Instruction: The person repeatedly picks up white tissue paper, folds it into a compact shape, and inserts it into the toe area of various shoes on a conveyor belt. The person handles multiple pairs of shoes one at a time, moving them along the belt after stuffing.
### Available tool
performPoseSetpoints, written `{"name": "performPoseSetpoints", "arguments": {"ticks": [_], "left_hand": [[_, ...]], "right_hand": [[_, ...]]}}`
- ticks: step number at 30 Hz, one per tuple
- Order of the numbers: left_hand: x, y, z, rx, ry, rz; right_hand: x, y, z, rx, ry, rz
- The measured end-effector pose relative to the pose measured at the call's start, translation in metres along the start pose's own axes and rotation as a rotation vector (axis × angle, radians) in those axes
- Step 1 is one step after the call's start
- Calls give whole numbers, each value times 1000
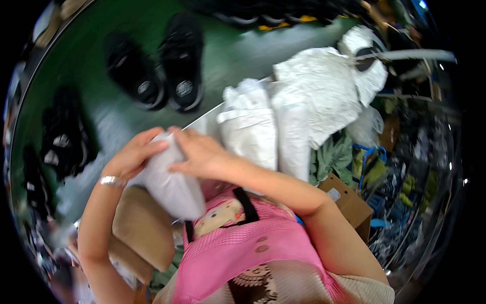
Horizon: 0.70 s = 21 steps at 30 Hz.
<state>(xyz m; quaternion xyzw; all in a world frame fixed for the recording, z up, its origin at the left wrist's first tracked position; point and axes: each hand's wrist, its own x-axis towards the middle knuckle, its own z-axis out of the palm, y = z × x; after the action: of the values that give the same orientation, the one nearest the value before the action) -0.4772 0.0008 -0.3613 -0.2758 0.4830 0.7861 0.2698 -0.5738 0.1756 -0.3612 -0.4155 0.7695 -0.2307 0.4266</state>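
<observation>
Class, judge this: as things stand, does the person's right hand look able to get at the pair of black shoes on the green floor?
Probably not at once: the right hand is gripping the white wrapped bundle together with the left hand, and the black shoes lie apart beyond it.

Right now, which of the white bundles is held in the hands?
The smooth grey-white bundle at lower left: the left hand and right hand grip its top. The other white bundles lie untouched further right.

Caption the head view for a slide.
Both hands, left hand and right hand, grip a white wrapped bundle above a pink apron.
</observation>
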Motion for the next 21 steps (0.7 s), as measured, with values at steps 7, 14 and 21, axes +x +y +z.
{"name": "performPoseSetpoints", "arguments": {"ticks": [7, 14, 21], "left_hand": [[-24, 0, 80, -291, 109, -31], [-29, -48, 143, -474, 309, -69], [-27, -60, 209, -405, 371, 71]], "right_hand": [[-99, 78, -91, 86, 609, -287], [-109, 306, -118, -467, 965, 97], [-98, 364, -116, -47, 866, 27]]}}
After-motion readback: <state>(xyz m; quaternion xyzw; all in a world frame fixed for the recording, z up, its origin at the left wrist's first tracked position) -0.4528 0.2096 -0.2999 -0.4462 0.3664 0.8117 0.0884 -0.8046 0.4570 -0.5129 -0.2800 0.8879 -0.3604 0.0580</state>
